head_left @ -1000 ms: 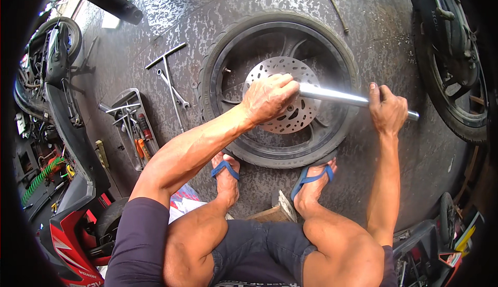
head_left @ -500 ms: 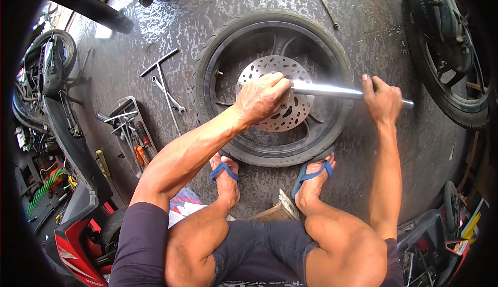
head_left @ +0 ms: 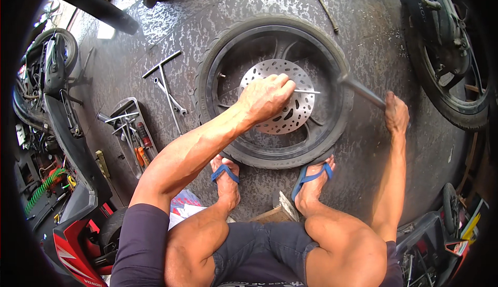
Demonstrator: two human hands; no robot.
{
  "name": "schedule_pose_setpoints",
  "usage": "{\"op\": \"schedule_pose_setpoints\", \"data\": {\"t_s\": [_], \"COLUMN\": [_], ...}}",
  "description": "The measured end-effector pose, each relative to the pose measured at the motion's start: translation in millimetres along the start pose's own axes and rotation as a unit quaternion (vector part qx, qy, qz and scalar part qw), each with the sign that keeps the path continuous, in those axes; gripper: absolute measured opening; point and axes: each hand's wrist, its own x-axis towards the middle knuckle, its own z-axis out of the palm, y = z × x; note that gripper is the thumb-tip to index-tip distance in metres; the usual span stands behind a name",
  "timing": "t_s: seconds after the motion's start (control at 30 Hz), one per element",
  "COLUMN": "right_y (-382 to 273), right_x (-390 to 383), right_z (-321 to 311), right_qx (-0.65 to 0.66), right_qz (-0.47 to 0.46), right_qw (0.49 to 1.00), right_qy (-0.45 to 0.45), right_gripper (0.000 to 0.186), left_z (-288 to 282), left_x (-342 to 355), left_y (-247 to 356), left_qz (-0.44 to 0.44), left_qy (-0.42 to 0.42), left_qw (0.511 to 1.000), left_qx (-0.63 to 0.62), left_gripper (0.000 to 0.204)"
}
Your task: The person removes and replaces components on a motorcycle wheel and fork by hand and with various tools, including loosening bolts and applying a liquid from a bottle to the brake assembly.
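A motorcycle wheel (head_left: pixel 218 53) lies flat on the floor before me, its perforated brake disc (head_left: pixel 284 123) facing up. My left hand (head_left: pixel 263 96) is closed over the disc's middle on a thin metal rod (head_left: pixel 310 92), which sticks out rightward; what lies under the hand is hidden. Out at the wheel's right, my right hand (head_left: pixel 395 111) grips a thick metal tube (head_left: pixel 368 92), blurred, whose left end is above the tyre, apart from my left hand. My feet in blue sandals are by the wheel's near edge.
Left of the wheel lie a T-wrench (head_left: pixel 163 69), a spanner (head_left: pixel 171 96) and a metal tool tray (head_left: pixel 129 103). A long bolt (head_left: pixel 324 8) lies beyond. Parked motorbikes stand left (head_left: pixel 72 157) and right (head_left: pixel 446 43); a wooden piece (head_left: pixel 270 214) is between my legs.
My right hand has moved right and slightly down, drawing the tube's left end away from my left hand and leaving the thin rod showing. My left hand has moved little.
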Motion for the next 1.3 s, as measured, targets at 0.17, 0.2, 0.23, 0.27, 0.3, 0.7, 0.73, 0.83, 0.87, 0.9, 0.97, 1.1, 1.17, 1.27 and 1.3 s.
{"op": "schedule_pose_setpoints", "data": {"t_s": [0.17, 0.2, 0.23, 0.27, 0.3, 0.7, 0.73, 0.83, 0.87, 0.9, 0.97, 1.1, 1.17, 1.27, 1.3], "right_y": [-3, -11, -8, -6, -4, -155, -162, -167, -167, -162, -158, -164, -171, -165, -164], "right_x": [-25, -31, -34, -37, -40, -46, -41, -34, -32, -30, -27, -31, -32, -19, -20], "right_z": [7, 7, 11, 15, 19, 35, 39, 52, 55, 58, 61, 57, 54, 61, 63], "right_qx": [0.241, 0.279, 0.307, 0.289, 0.272, 0.349, 0.355, 0.374, 0.383, 0.451, 0.497, 0.477, 0.441, 0.529, 0.571], "right_qz": [0.063, 0.1, 0.112, 0.104, 0.096, 0.013, 0.018, 0.025, 0.029, 0.05, 0.062, 0.051, 0.043, 0.088, 0.129], "right_qw": [0.967, 0.953, 0.943, 0.949, 0.955, 0.913, 0.908, 0.898, 0.892, 0.848, 0.816, 0.831, 0.857, 0.784, 0.744], "right_qy": [-0.057, -0.059, -0.068, -0.067, -0.066, -0.208, -0.222, -0.23, -0.238, -0.274, -0.29, -0.281, -0.264, -0.312, -0.322], "right_gripper": [0.074, 0.071, 0.065, 0.066, 0.068, 0.036, 0.034, 0.024, 0.023, 0.019, 0.02, 0.023, 0.022, 0.02, 0.019], "left_z": [0, -1, -2, -4, -7, -3, -4, -3, -3, -2, -2, 0, 1, 2, 3], "left_x": [-3, -1, 1, 5, 9, 1, 3, 4, 3, 4, 5, -1, -3, 3, 2], "left_y": [-11, -10, -9, -8, -6, -6, -4, -7, -7, -8, -8, -8, -10, -11, -10], "left_qz": [0.021, 0.019, 0.017, 0.015, 0.029, 0.019, 0.014, 0.02, 0.023, 0.025, 0.022, 0.011, 0.012, -0.002, 0.004], "left_qy": [-0.014, -0.028, -0.041, -0.054, -0.068, 0.01, 0.01, 0.001, -0.003, -0.01, -0.011, 0.0, 0.006, -0.007, 0.004], "left_qw": [0.999, 0.999, 0.999, 0.998, 0.997, 0.999, 0.999, 0.999, 0.999, 0.999, 0.999, 0.999, 0.999, 0.999, 0.999], "left_qx": [-0.035, -0.027, -0.018, -0.008, 0.004, -0.04, -0.042, -0.036, -0.034, -0.028, -0.032, -0.041, -0.046, -0.036, -0.034], "left_gripper": [0.015, 0.014, 0.014, 0.014, 0.013, 0.02, 0.02, 0.019, 0.019, 0.018, 0.018, 0.017, 0.015, 0.015, 0.015]}}
